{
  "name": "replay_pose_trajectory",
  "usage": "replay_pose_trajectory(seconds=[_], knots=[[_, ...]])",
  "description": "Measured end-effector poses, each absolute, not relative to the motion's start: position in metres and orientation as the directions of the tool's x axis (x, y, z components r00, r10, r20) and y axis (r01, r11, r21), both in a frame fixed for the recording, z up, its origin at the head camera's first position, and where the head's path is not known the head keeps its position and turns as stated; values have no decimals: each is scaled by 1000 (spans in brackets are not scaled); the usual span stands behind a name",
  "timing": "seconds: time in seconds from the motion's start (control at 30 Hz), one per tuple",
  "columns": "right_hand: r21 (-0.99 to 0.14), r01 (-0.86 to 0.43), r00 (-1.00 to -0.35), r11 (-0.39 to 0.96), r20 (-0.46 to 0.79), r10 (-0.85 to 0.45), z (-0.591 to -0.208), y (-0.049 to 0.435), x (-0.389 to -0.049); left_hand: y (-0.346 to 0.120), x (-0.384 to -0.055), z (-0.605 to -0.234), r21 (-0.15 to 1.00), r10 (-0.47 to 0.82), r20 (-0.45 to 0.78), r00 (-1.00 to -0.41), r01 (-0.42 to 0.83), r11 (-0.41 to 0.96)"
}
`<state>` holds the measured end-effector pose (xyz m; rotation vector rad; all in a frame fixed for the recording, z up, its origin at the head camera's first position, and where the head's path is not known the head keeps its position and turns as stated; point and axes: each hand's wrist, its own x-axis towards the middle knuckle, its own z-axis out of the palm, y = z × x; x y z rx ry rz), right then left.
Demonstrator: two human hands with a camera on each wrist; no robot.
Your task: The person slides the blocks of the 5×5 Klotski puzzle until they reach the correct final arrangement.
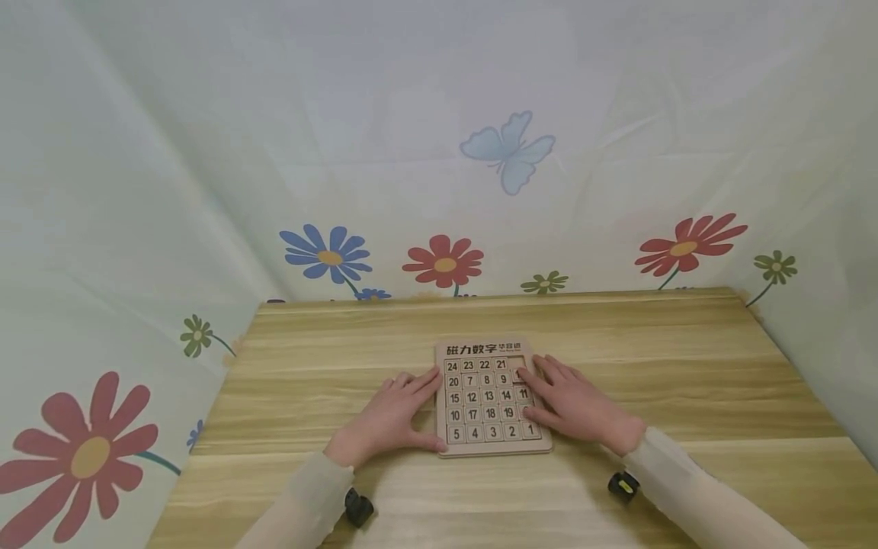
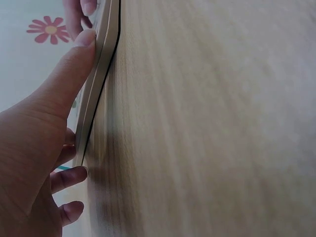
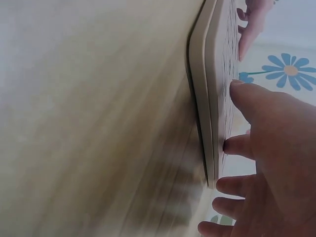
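A wooden number slide puzzle [image 1: 480,450] lies flat on the table, its numbered tiles in rows inside a frame with Chinese lettering along the far edge. A gap shows at the far right corner of the grid. My left hand [image 1: 386,419] rests against the puzzle's left side, thumb at the near left corner and fingers along the edge. In the left wrist view the thumb [image 2: 74,64] touches the rim. My right hand [image 1: 579,400] reaches over the right side. Its index fingertip touches a partly hidden tile just below the gap, and its thumb covers a tile lower in that column.
The wood-grain table [image 1: 302,358] extends around the puzzle. Behind and to the left hangs a pale cloth [image 1: 384,114] printed with flowers and a butterfly. Small black devices are worn at the left wrist [image 1: 358,508] and right wrist [image 1: 623,486].
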<state>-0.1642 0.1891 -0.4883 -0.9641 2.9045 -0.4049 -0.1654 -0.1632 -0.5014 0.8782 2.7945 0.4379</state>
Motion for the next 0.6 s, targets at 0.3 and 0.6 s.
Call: replay_pose_trajectory(seconds=[0.3, 0.6], knots=[[-285, -526, -833, 801, -18, -553, -491, 188, -180, -162, -166, -501, 336, 587, -91, -805, 530, 779], [-293, -518, -836, 803, -27, -549, -490, 187, -180, -162, -166, -499, 350, 577, -99, -811, 514, 783]])
